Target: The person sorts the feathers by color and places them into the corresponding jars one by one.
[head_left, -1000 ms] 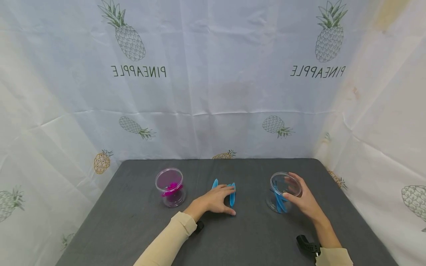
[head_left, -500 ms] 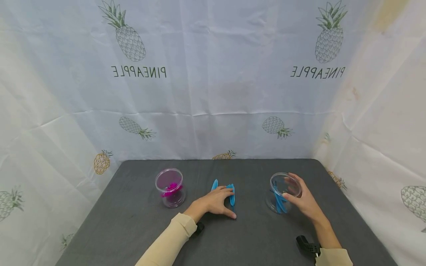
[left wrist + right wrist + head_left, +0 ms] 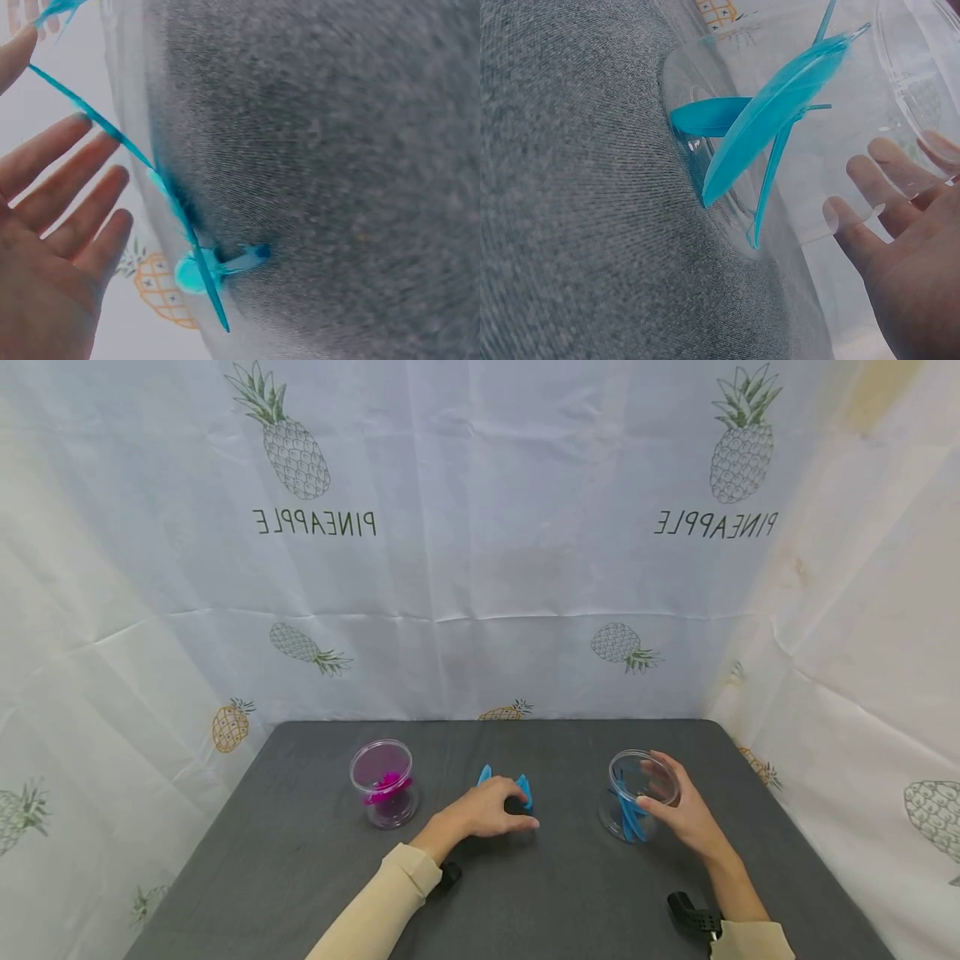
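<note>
My left hand (image 3: 487,810) is low over the table's middle. A thin blue feather (image 3: 174,199) lies against its fingertips, and one end meets the thumb tip, so it seems held there; the head view hides the contact. Another blue feather (image 3: 196,271) lies on the table just beyond. Around the rim and side of a clear plastic jar (image 3: 633,835), my right hand (image 3: 686,814) curls its thumb and fingers. The jar stands upright on the table. Inside it several blue feathers (image 3: 780,112) lean crosswise.
At the left of the dark grey table (image 3: 315,877) stands a second clear jar (image 3: 390,814) with magenta feathers (image 3: 388,785) in it. White pineapple-print cloth (image 3: 480,552) hangs behind and on both sides.
My left thumb first spreads out, then comes up toward the index finger. The feather near it has shifted and is now mostly hidden by the hand. My right hand and the jar stay put.
</note>
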Available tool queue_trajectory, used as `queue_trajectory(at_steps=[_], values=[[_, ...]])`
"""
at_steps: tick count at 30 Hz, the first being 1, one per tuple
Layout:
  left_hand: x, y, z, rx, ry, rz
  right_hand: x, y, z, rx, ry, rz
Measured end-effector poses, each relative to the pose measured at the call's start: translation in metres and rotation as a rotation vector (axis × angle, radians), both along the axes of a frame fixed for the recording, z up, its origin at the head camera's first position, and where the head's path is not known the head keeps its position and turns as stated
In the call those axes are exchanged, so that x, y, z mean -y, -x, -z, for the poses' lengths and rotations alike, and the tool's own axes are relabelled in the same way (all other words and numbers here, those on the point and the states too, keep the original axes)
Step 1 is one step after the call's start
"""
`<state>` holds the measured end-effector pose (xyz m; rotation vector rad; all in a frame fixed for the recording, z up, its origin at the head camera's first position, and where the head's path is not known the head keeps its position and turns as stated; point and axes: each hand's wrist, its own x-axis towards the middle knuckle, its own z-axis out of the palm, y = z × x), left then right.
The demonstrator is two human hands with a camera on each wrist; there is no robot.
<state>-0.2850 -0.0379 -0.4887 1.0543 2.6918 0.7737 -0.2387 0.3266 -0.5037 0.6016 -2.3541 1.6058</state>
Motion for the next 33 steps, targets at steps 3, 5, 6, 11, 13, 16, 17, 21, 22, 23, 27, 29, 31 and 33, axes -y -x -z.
queue_trajectory(at_steps=[3, 5, 6, 11, 13, 16, 17, 21, 22, 23, 27, 29, 31, 33], values=[[-0.001, 0.000, -0.003, -0.019, -0.017, -0.007, 0.001, -0.001, -0.001, -0.007, 0.003, -0.002], [-0.001, -0.001, -0.005, -0.034, -0.030, -0.012, 0.001, -0.001, -0.002, -0.012, 0.003, -0.005], [-0.002, -0.002, -0.006, -0.042, -0.039, -0.017, 0.002, -0.001, -0.002, -0.011, 0.004, -0.007], [-0.002, -0.005, -0.011, -0.094, -0.097, -0.041, 0.001, -0.001, -0.003, 0.013, 0.008, -0.006], [-0.003, -0.006, -0.013, -0.124, -0.122, -0.040, 0.001, 0.000, -0.002, 0.018, 0.001, 0.004], [-0.003, -0.006, -0.016, -0.165, -0.152, -0.035, -0.001, 0.001, -0.001, 0.017, -0.014, 0.019], [-0.003, -0.005, -0.016, -0.180, -0.161, -0.033, -0.001, 0.002, -0.001, 0.016, -0.017, 0.021], [-0.002, -0.006, -0.018, -0.247, -0.217, -0.033, -0.002, 0.002, 0.000, 0.015, -0.016, 0.016], [-0.002, -0.006, -0.018, -0.264, -0.237, -0.035, -0.002, 0.002, 0.000, 0.015, -0.012, 0.014], [-0.002, -0.006, -0.019, -0.288, -0.255, -0.037, -0.001, 0.002, 0.001, 0.014, -0.009, 0.012], [-0.003, -0.005, -0.021, -0.361, -0.339, -0.041, -0.001, 0.002, 0.001, 0.014, -0.004, 0.007], [-0.003, -0.005, -0.022, -0.386, -0.385, -0.043, -0.001, 0.002, 0.001, 0.013, -0.007, 0.010], [-0.004, -0.005, -0.023, -0.400, -0.432, -0.046, -0.001, 0.001, 0.000, 0.014, -0.011, 0.014], [-0.004, -0.005, -0.025, -0.405, -0.469, -0.047, 0.000, 0.001, 0.000, 0.016, -0.012, 0.017]])
